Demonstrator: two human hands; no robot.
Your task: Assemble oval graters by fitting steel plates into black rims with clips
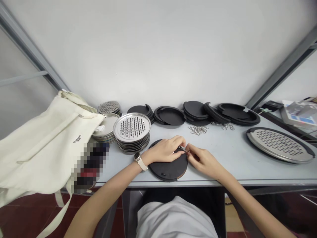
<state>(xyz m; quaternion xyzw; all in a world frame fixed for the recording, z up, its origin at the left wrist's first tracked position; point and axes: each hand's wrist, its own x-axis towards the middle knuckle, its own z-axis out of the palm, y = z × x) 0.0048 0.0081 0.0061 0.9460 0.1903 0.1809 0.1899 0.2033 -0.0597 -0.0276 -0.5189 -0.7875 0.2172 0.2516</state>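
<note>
A round black plastic base (168,169) lies near the table's front edge. My left hand (166,149), with a watch on the wrist, rests across its upper part, thumb and fingers closed at its right side. Between both hands is a small shiny metal clip (183,149), pinched at the base's upper right rim. My right hand (201,160) grips the clip's other end with thumb and bent fingers. Fingers partly hide the clip, and I cannot tell whether it is hooked to the base.
Stacked perforated metal grater discs (132,129) stand left, beside plain-looking metal discs (107,127) and a cream bag (47,142). Black round bases (172,116) line the wall. Loose wire clips (198,130) lie before them. An oval grater (282,145) in a black base lies right.
</note>
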